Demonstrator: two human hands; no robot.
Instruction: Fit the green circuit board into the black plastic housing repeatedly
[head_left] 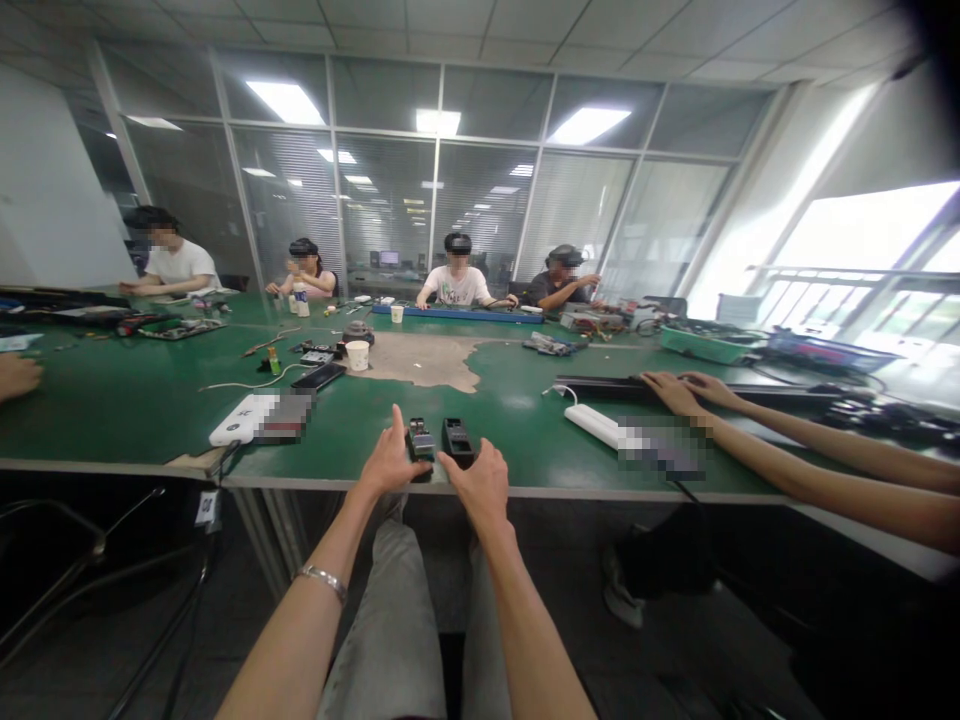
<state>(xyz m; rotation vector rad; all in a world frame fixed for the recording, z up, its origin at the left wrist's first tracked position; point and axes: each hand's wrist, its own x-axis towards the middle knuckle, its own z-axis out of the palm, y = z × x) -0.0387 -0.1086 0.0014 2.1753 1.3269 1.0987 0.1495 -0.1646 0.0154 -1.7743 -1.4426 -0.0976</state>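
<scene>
Near the front edge of the green table lie two narrow pieces side by side. The left one, an electronic device in a dark shell with boards or metal parts showing, is beside my left hand. That hand is open, its index finger pointing up and its thumb reaching across the device's near end. To the right lies a black plastic housing with hollow compartments. My right hand is open next to it, thumb stretched toward its near end. Whether either thumb touches a piece I cannot tell.
On the green table, a white power bank and a paper cup stand left. A white power strip-like block lies right, near a neighbour's hands on a long black bar. Several people sit across.
</scene>
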